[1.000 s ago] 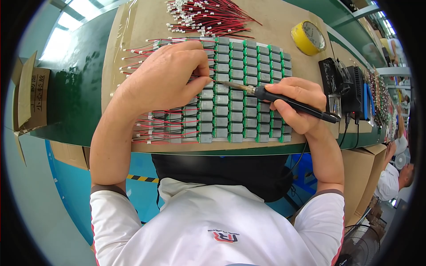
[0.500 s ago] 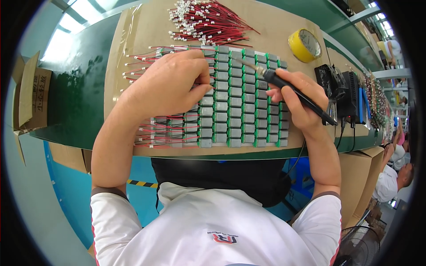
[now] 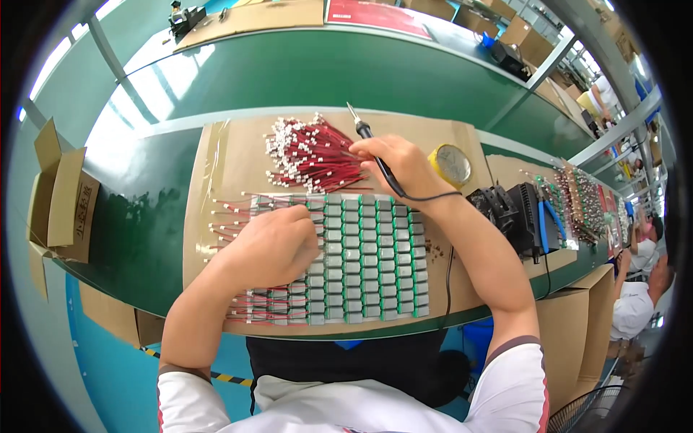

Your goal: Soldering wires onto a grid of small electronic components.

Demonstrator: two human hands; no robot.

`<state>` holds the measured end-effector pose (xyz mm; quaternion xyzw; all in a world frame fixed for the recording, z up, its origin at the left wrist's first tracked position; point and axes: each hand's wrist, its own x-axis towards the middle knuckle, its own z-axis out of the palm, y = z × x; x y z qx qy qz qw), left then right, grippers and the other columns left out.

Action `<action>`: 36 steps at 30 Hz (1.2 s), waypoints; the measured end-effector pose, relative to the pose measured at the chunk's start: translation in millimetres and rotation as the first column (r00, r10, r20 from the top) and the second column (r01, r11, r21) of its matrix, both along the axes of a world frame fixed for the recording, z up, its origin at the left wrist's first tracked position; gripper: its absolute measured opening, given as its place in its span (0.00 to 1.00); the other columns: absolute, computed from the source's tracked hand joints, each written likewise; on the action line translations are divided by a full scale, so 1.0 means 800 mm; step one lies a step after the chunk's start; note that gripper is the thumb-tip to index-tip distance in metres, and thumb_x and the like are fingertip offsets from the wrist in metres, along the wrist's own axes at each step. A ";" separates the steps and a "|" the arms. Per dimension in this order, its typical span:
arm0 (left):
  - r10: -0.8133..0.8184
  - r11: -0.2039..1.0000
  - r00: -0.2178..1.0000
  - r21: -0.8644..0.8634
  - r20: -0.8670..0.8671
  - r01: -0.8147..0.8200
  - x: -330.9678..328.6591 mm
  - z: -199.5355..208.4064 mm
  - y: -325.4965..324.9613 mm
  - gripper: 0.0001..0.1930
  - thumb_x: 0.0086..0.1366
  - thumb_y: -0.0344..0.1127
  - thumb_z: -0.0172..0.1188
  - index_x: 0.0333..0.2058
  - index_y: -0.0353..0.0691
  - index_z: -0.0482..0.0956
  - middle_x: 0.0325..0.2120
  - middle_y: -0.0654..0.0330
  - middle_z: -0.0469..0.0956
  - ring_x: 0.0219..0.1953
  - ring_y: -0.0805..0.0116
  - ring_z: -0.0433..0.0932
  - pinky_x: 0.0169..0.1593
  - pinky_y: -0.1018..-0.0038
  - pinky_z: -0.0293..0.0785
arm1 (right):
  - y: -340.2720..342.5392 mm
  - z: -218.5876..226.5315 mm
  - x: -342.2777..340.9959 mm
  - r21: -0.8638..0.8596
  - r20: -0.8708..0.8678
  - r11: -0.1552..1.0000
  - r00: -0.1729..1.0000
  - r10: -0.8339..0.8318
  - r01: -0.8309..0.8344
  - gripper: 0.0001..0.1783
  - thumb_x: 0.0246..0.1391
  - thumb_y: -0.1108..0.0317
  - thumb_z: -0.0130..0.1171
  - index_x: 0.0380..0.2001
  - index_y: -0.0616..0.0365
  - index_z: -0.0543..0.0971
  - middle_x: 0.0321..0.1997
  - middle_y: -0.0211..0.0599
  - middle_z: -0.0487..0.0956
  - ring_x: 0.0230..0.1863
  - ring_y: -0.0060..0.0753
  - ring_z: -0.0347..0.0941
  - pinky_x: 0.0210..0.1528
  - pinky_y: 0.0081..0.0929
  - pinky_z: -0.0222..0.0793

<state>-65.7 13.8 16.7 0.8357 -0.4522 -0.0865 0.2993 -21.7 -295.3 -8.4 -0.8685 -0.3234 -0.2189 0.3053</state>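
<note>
My right hand (image 3: pixel 404 164) grips a soldering iron (image 3: pixel 364 130), its metal tip angled up and away from the work. The fingertips of that hand reach the edge of a heap of red and black wires (image 3: pixel 325 148) with white connectors. Below the heap lies a grid of small grey battery-like blocks (image 3: pixel 369 254) edged with green circuit boards. Wires are attached along the left columns. My left hand (image 3: pixel 278 244) rests over those columns with curled fingers; what they pinch, if anything, is hidden.
A yellow tape roll (image 3: pixel 450 165) sits right of the heap on a cardboard sheet (image 3: pixel 196 216). Farther right stand a black soldering station (image 3: pixel 525 216) and blue-handled pliers (image 3: pixel 551 222). An open carton (image 3: pixel 66 209) is at the left, another carton (image 3: pixel 570 325) at right. Co-workers (image 3: pixel 635 307) sit far right.
My right hand has gone from above the grid to the wire heap, the iron's tip turning away from the blocks. My left hand stays over the left columns. The view has tilted up.
</note>
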 end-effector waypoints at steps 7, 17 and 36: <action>0.011 1.000 1.000 -0.010 0.022 -0.011 0.011 0.008 -0.001 0.06 0.64 0.29 0.70 0.34 0.36 0.80 0.36 0.54 0.77 0.41 0.49 0.81 0.45 0.57 0.78 | -0.002 -0.012 0.034 -0.114 0.078 0.993 0.997 -0.022 0.031 0.15 0.60 0.77 0.67 0.50 0.53 0.85 0.38 0.46 0.86 0.41 0.53 0.83 0.46 0.45 0.81; -0.010 1.000 1.000 -0.003 0.001 0.010 0.013 0.000 -0.002 0.06 0.62 0.29 0.71 0.34 0.37 0.82 0.36 0.55 0.80 0.40 0.50 0.82 0.44 0.59 0.80 | 0.004 0.018 -0.005 0.020 0.005 0.994 0.994 -0.108 0.108 0.19 0.58 0.76 0.66 0.54 0.54 0.84 0.38 0.43 0.86 0.42 0.49 0.84 0.48 0.42 0.81; 0.153 0.956 0.988 -0.257 0.035 -0.139 0.016 0.024 0.008 0.13 0.58 0.34 0.79 0.38 0.35 0.86 0.39 0.53 0.82 0.45 0.51 0.83 0.51 0.60 0.80 | 0.032 0.035 -0.122 0.178 -0.096 0.983 0.995 -0.036 0.052 0.20 0.58 0.82 0.70 0.53 0.56 0.86 0.35 0.35 0.86 0.35 0.30 0.85 0.41 0.29 0.83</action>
